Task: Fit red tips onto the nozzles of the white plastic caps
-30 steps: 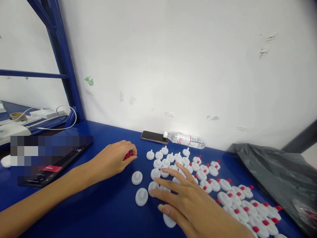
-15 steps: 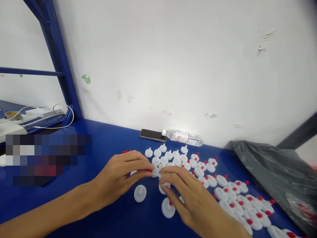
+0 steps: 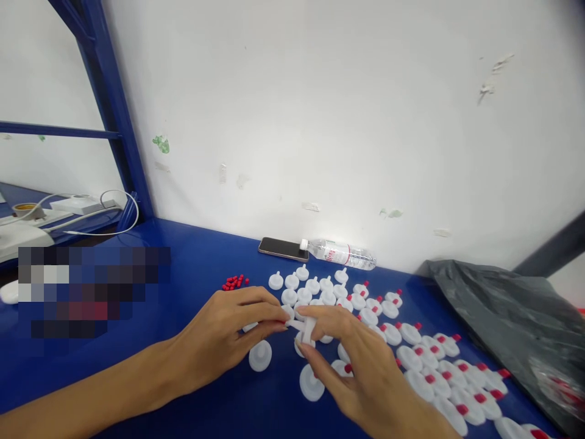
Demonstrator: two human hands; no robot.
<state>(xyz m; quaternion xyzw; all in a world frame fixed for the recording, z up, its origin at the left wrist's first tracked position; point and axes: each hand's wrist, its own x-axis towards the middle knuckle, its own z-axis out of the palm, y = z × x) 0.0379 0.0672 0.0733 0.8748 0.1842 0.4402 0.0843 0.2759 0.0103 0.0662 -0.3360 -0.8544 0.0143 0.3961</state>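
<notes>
Above the blue table (image 3: pixel 196 268), my right hand (image 3: pixel 365 378) grips one white cap (image 3: pixel 307 329) by its disc, tilted on its side. My left hand (image 3: pixel 228 332) pinches at the cap's spout, but what sits between these fingertips (image 3: pixel 278 318) is hidden; red plugs (image 3: pixel 235 282) lie behind.

A small assembly workshop is suggested: a blue metal worktop (image 3: pixel 192 268) is set against a scuffed white wall (image 3: pixel 342 122) and framed by blue steel racking (image 3: pixel 114 110). Dozens of identical white plastic caps (image 3: pixel 411 334) are laid out in rows, with loose red plugs (image 3: pixel 235 282) heaped to their left.
</notes>
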